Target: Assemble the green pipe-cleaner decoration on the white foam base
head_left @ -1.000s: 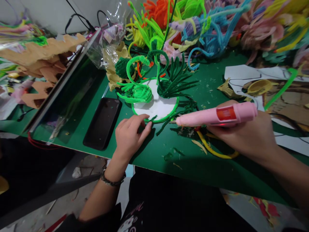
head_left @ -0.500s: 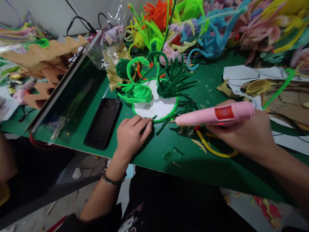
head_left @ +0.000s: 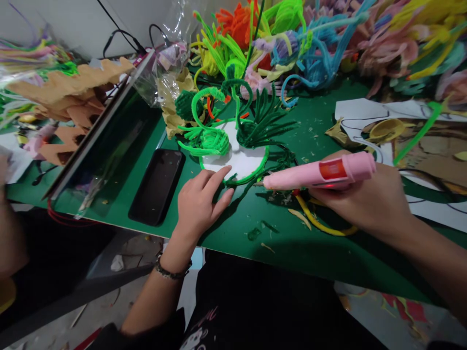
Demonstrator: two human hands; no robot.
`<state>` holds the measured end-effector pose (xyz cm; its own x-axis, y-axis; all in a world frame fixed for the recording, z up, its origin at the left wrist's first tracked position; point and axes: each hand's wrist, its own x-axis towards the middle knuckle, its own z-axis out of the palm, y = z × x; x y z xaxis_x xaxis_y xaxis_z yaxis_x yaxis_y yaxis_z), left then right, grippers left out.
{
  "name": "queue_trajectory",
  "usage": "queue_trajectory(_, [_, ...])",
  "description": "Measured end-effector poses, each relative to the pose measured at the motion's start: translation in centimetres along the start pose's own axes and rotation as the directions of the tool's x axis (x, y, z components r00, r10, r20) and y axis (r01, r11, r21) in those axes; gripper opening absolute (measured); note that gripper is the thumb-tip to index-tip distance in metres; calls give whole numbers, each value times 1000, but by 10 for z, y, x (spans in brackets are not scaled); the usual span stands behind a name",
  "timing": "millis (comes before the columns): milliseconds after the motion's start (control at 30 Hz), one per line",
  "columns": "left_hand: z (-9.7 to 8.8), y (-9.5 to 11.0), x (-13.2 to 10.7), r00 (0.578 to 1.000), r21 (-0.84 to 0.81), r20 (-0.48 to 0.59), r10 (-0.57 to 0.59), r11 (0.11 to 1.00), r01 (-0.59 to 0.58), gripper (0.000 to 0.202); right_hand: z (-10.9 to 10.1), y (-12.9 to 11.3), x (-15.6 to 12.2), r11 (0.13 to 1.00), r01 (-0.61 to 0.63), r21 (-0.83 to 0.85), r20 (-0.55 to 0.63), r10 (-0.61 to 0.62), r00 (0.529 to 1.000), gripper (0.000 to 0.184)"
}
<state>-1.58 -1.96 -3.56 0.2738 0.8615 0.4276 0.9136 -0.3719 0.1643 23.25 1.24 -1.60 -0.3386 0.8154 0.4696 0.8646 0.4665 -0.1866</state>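
Note:
In my right hand (head_left: 365,194) is a pink hot glue gun (head_left: 314,174), its nozzle pointing left, just off the near right edge of a white round base (head_left: 239,163). Bright green pipe cleaner edges that base. Two swan shapes of pipe cleaner stand on it, a light green swan (head_left: 211,138) and a dark green swan (head_left: 251,131). My left hand (head_left: 200,199) is at the base's near left edge, thumb and forefinger apart, holding nothing. Close to its fingertips, a dark green pipe cleaner (head_left: 248,187) runs along the rim.
A black phone (head_left: 156,187) lies left of my left hand. Bundles of coloured pipe cleaners (head_left: 314,48) crowd the back of the green table. Brown cut cardboard (head_left: 73,92) is at left, cut white paper (head_left: 386,114) at right. A person's arm (head_left: 10,214) shows at the left edge.
My left hand's thumb and forefinger have spread apart, off the dark green pipe cleaner at the rim. The glue gun in my right hand has shifted slightly left.

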Motion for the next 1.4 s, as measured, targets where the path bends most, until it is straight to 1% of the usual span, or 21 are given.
queue_trajectory(133, [0, -2, 1, 997, 22, 54, 59, 998, -60, 35, 0, 0, 0, 1000, -7, 1, 2, 7, 1000, 18])
queue_trajectory(300, [1, -4, 2, 996, 15, 61, 61, 998, -62, 36, 0, 1, 0, 999, -31, 16, 14, 31, 999, 20])
queue_trajectory(367, [1, -3, 1, 998, -9, 17, 60, 998, -60, 36, 0, 1, 1, 997, -62, 41, 38, 60, 997, 21])
queue_trajectory(500, [0, -3, -2, 987, -105, -160, -18, 995, 1, 30, -5, 3, 3, 978, -170, 118, 118, 156, 981, 19])
queue_trajectory(533, [0, -3, -2, 984, -115, -177, -36, 993, 16, 28, -8, 4, 5, 970, -196, 143, 126, 179, 976, 19])
queue_trajectory(600, [-1, -2, -3, 984, -114, -174, -39, 993, 19, 24, -15, 8, 9, 952, -245, 185, 113, 227, 967, 23])
queue_trajectory(633, [-2, -2, -3, 985, -106, -171, -29, 994, 11, 23, -19, 11, 11, 941, -276, 196, 94, 262, 960, 24])
queue_trajectory(700, [-3, -1, -2, 986, -88, -169, -7, 996, -8, 20, -29, 19, 16, 915, -353, 196, 19, 356, 934, 25])
queue_trajectory(767, [-3, 0, 0, 987, -77, -159, 15, 997, -28, 19, -38, 31, 19, 881, -446, 156, -51, 458, 887, 27])
queue_trajectory(833, [-3, 0, 1, 989, -68, -143, 24, 997, -34, 18, -44, 44, 20, 848, -523, 83, -71, 529, 846, 31])
queue_trajectory(900, [-2, -1, 2, 991, -52, -134, -8, 999, 1, 18, -46, 57, 18, 830, -557, 17, -69, 557, 828, 30])
queue_trajectory(967, [-1, -2, 3, 992, -22, -117, -45, 999, 43, 19, -44, 67, 14, 863, -504, 13, -14, 505, 863, 23])
queue_trajectory(1033, [0, -4, 2, 993, 20, -88, -73, 997, 75, 24, -38, 74, 12, 889, -457, 21, 31, 456, 889, 20])
queue_trajectory(1133, [2, -6, 1, 993, 65, -31, -112, 991, 114, 31, -25, 82, 12, 916, -399, -29, 55, 400, 915, 20])
queue_trajectory(1233, [1, -8, 0, 989, 54, 2, -146, 988, 146, 35, -17, 86, 15, 952, -293, -88, 108, 302, 947, 24])
queue_trajectory(1300, [-1, -9, -1, 986, 32, 6, -167, 985, 167, 35, -22, 84, 17, 965, -226, -133, 143, 245, 959, 30])
queue_trajectory(1333, [-1, -9, -1, 984, 23, 9, -177, 984, 177, 34, -29, 80, 17, 964, -202, -175, 152, 229, 961, 33])
queue_trajectory(1400, [-2, -10, -1, 982, 3, 19, -190, 982, 190, 33, -46, 69, 13, 932, -178, -316, 167, 239, 956, 36])
